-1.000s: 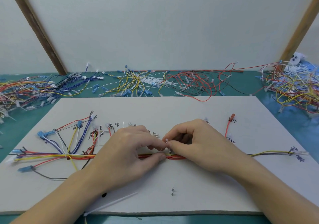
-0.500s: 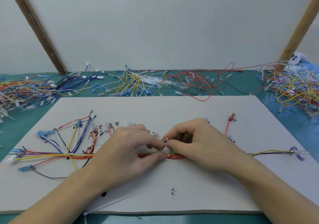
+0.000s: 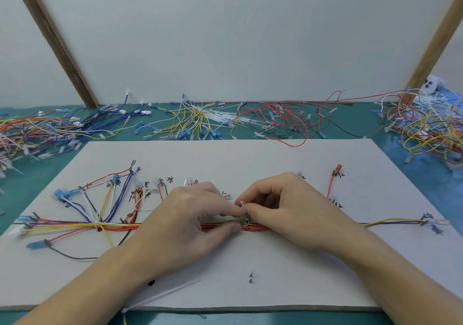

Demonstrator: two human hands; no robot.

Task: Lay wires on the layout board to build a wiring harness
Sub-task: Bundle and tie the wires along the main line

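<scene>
White board: a layout board (image 3: 250,159) is being carried by the green desk (image 3: 350,129), handwritten marks being shown on its surface.
Wire bundle: a bundle of wires (image 3: 75,225) is being laid along the middle of the board from left to right, red, yellow, purple and black strands being seen in it; at the left it is being fanned out into branches with blue ends.
Left hand (image 3: 185,224): the bundle is being pinched between thumb below and curled fingers above.
Right hand (image 3: 283,204): a thin white tie (image 3: 242,204) is being pinched at the fingertips, just above the bundle; the two hands are being held together, fingertips touching.
Red wire (image 3: 331,184): a single branch is being run up the board to the right of the hands.
Loose tie (image 3: 162,294): a white strip is being left lying across the near edge of the board.
Spare wires (image 3: 195,119): heaps are being kept on the desk behind the board.
</scene>
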